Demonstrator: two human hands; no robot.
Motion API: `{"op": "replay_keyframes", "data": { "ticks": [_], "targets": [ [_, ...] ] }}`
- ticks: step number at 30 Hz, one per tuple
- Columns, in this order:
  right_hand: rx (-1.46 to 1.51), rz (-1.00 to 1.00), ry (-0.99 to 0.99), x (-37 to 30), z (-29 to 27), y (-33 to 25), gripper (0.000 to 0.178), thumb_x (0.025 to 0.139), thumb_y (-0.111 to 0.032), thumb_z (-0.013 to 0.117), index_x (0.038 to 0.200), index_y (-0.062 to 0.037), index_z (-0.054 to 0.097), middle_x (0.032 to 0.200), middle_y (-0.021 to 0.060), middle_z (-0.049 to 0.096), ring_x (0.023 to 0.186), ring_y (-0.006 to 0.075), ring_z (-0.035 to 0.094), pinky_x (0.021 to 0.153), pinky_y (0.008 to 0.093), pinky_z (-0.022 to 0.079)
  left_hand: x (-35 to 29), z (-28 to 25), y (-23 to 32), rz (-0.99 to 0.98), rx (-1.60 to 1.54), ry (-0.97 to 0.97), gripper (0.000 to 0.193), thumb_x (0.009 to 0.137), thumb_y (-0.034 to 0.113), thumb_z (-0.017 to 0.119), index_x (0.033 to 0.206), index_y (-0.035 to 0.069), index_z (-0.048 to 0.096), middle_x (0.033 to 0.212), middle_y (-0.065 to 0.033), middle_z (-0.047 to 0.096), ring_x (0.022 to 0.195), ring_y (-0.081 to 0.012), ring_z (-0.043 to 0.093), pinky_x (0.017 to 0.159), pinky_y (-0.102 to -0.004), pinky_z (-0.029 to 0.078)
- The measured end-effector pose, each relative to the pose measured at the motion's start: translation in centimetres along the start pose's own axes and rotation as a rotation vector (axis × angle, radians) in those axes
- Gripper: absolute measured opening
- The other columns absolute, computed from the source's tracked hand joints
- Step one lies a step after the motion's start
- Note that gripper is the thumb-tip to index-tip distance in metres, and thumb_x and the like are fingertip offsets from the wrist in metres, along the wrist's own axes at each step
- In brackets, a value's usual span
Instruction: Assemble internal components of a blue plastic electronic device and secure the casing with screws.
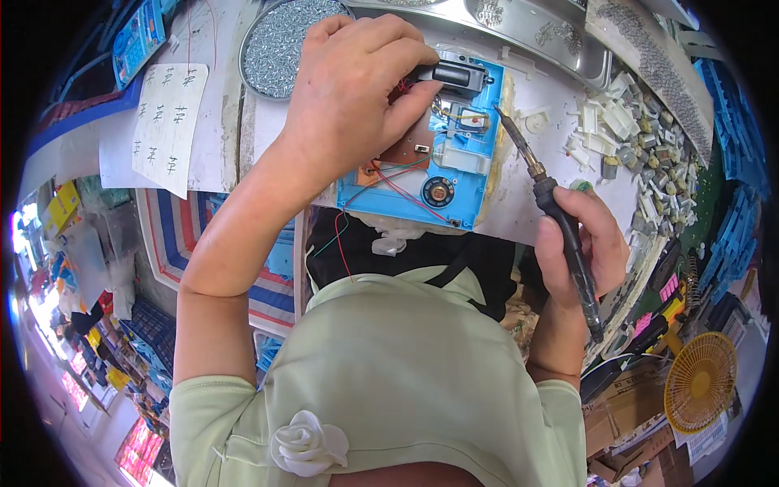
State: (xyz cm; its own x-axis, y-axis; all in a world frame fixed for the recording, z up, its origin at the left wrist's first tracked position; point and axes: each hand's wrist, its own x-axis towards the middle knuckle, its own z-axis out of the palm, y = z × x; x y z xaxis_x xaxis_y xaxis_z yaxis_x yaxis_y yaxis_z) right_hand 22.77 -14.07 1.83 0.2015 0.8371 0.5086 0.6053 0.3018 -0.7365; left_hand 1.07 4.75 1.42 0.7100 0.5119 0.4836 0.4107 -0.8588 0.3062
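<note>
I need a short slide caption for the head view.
The left hand grasps a black part at a blue casing; the right hand holds a soldering iron.

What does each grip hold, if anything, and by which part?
Right grip: a long black soldering iron, by its handle. Left grip: a black rectangular box, apparently by its left end.

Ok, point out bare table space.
White tabletop between marked white paper and round metal dish of small silver parts; narrower strip between blue plastic casing and black-handled soldering iron. Crowded: right, heaped white plastic pieces.
</note>
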Motion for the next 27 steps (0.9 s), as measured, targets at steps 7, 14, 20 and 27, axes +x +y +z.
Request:
{"op": "replay_keyframes", "data": {
  "ticks": [7, 14, 20, 27],
  "targets": [
    [0.009, -0.001, -0.012, 0.1, -0.1, 0.0, 0.03, 0.081, -0.008, 0.08, 0.108, 0.0007, 0.07, 0.068, 0.0059, 0.061, 0.052, 0.0147, 0.049, 0.048, 0.0264, 0.036, 0.1, -0.6, 0.7, -0.005, 0.047, -0.015, 0.024, 0.082, 0.016, 0.08, 0.104, 0.009, 0.072, 0.105, -0.0044, 0.069, 0.093, -0.0239, 0.066, 0.097, -0.0385, 0.042],
    [0.007, 0.085, 0.048, -0.6, -1.6, -0.3, 0.032, 0.081, -0.002, 0.078, 0.111, 0.0025, 0.068, 0.075, 0.0087, 0.063, 0.057, 0.0128, 0.051, 0.05, 0.0244, 0.036, -1.3, -0.7, 4.8, -0.075, -0.279, -0.129, 0.027, 0.079, 0.005, 0.08, 0.104, 0.007, 0.071, 0.094, -0.0073, 0.064, 0.079, -0.0242, 0.066, 0.068, -0.0335, 0.053],
    [-0.041, 0.138, 0.054, -1.2, -2.2, -0.7, 0.031, 0.081, -0.002, 0.077, 0.111, 0.0029, 0.068, 0.079, 0.0106, 0.066, 0.062, 0.0132, 0.056, 0.054, 0.0234, 0.041, -1.8, 0.9, 3.4, -0.006, -0.34, -0.163, 0.023, 0.079, 0.0, 0.077, 0.1, 0.006, 0.071, 0.092, -0.0076, 0.067, 0.079, -0.0273, 0.066, 0.068, -0.0339, 0.053],
    [0.041, 0.096, 0.059, -0.4, 0.0, 0.4, 0.031, 0.081, -0.002, 0.078, 0.111, 0.0038, 0.068, 0.085, 0.0123, 0.071, 0.066, 0.0138, 0.061, 0.059, 0.0228, 0.046, -0.8, 0.1, 3.2, -0.502, -0.713, -0.329, 0.007, 0.09, 0.002, 0.075, 0.095, 0.001, 0.072, 0.083, -0.0019, 0.069, 0.074, -0.0052, 0.064, 0.068, -0.0225, 0.053]
  ]
}}
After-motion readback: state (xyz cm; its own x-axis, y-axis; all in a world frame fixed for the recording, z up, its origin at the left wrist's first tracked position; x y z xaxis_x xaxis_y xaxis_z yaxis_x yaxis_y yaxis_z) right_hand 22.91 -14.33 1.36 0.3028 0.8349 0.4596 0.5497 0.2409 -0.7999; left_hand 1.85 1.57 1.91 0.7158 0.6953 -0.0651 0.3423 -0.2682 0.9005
